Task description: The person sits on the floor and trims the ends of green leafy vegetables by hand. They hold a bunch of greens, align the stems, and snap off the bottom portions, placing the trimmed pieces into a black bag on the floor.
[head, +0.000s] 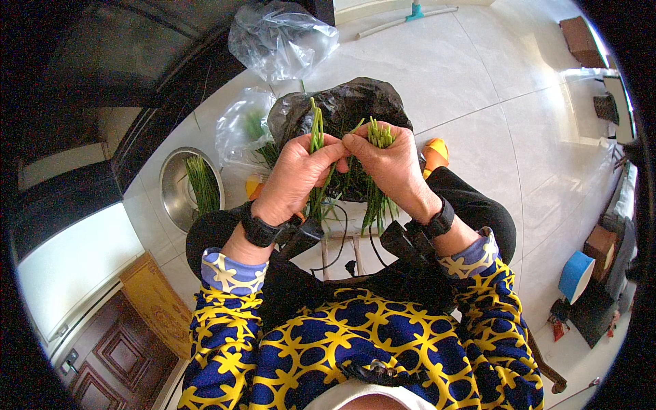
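My left hand (302,169) pinches a few long green stems (316,120), probably garlic chives, with their pale cut ends pointing up. A thicker bunch of the same stems (380,134) is gripped in my right hand (392,164), its leafy ends hanging down. Both thumbs and forefingers meet between the two bunches, near a single stem tip. Beneath the hands lies a crumpled black plastic bag (353,97) with more greens in it, partly hidden by my hands. Left of my knee, a steel bowl (168,202) holds a bundle of stems (202,184).
A clear plastic bag (282,41) lies beyond the black one. Another clear bag (236,123) has greens in it. My orange shoes (435,152) flank the black bag. A pole with a teal joint (414,13) lies far off on the tiled floor (471,154).
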The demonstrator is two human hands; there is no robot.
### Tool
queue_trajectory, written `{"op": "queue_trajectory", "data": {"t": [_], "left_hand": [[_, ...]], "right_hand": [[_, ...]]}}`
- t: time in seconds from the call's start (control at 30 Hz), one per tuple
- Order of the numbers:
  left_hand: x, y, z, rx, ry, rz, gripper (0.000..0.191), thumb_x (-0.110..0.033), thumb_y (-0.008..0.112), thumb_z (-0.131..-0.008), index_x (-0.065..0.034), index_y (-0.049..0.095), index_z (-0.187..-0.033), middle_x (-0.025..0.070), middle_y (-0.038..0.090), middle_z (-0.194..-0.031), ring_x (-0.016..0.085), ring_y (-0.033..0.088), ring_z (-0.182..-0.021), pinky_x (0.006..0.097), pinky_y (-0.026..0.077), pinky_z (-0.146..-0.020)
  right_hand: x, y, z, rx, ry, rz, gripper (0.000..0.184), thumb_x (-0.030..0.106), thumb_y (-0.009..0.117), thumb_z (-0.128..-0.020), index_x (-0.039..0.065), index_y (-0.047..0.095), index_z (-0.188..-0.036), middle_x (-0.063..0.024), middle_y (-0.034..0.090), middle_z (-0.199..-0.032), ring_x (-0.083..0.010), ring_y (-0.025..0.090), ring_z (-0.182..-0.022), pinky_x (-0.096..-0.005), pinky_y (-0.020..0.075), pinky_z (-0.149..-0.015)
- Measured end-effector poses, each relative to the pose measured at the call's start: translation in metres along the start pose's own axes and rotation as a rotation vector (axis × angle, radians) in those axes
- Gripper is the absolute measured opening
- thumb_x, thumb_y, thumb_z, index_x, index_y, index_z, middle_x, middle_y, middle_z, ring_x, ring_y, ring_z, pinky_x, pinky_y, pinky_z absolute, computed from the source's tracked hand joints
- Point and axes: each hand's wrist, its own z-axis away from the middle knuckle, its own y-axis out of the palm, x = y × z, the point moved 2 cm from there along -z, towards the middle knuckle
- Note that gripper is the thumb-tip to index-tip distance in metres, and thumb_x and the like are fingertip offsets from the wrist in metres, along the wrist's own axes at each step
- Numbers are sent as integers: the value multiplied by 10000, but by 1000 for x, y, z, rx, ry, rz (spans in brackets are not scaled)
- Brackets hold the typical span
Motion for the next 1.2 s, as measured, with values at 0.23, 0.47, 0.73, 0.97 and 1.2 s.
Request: {"op": "queue_trajectory", "data": {"t": [0.23, 0.47, 0.73, 0.97, 1.2], "left_hand": [[2, -1, 0, 30, -42, 132, 83, -159, 559, -816, -78, 574, -807, -4, 538, -623, 12, 323, -407, 162, 232, -380], [2, -1, 0, 43, -41, 151, 93, -168, 561, -819, -75, 571, -813, -5, 526, -614, 14, 312, -399, 165, 240, -385], [0, -1, 2, 50, -54, 127, 93, -157, 568, -807, -66, 576, -787, -7, 518, -608, 15, 305, -394, 168, 227, -379], [-3, 0, 2, 40, -79, 130, 91, -148, 570, -798, -59, 576, -776, -6, 516, -608, 19, 305, -399, 169, 225, -381], [-1, -1, 3, 27, -74, 124, 88, -150, 570, -798, -64, 577, -780, -8, 516, -606, 21, 308, -402, 172, 229, -385]], "right_hand": [[-9, -1, 0, 7, -86, 56, 127, 112, 581, -807, -5, 594, -761, -4, 575, -618, -41, 476, -553, -201, 390, -487], [-11, 0, -1, -90, -268, 317, 154, 142, 578, -778, 0, 563, -719, -156, 560, -598, -271, 557, -533, -324, 431, -491], [-6, -10, -4, -212, -259, 460, 184, 144, 581, -772, 2, 506, -681, -205, 518, -600, -379, 536, -582, -387, 410, -487], [-4, -16, -6, -355, -277, 467, 195, 139, 575, -766, -5, 492, -665, -196, 501, -574, -345, 525, -526, -383, 396, -472], [-1, -30, -13, -445, -200, 425, 145, 114, 604, -771, -1, 573, -689, 42, 499, -556, -21, 416, -528, -210, 366, -458]]}}
